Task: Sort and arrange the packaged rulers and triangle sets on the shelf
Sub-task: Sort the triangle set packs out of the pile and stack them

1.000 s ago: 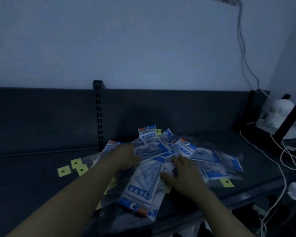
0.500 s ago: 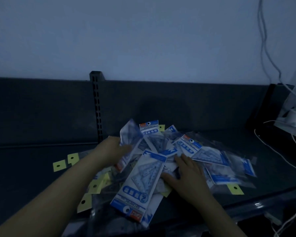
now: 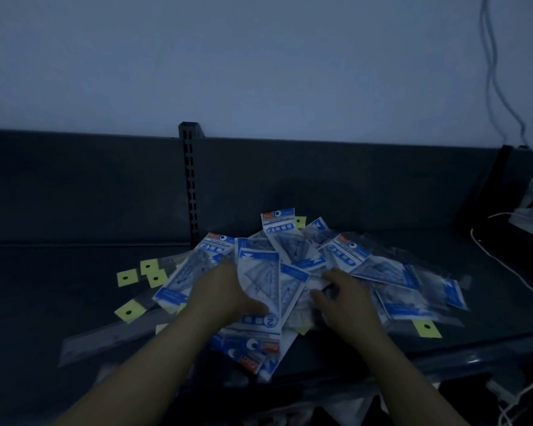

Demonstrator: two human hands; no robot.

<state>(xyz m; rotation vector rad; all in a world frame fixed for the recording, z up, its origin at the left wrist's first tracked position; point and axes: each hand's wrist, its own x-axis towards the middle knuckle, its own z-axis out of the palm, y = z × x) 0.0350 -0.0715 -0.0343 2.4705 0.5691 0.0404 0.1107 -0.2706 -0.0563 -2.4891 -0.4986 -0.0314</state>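
Heap of packaged triangle sets sits on shelf, middle, near back panel, directly ahead of both hands. Left hand grips top pack, thumb across its front; pack's long axis runs near-far, printed header toward person. Right hand rests on heap just right of that pack, fingers bent; pinching or pressing, cannot tell. Packs: clear film, blue-white cards, overlapping at all angles. Ruler sleeves with yellow tabs lie left, partly under heap. Judgement: left hand nearer, likely does lift

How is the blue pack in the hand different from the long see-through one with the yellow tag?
The blue pack is wide and printed blue-white; the clear pack is long, narrow, yellow-tagged. The left hand holds the blue pack; the clear pack lies untouched. Both are plastic-wrapped.
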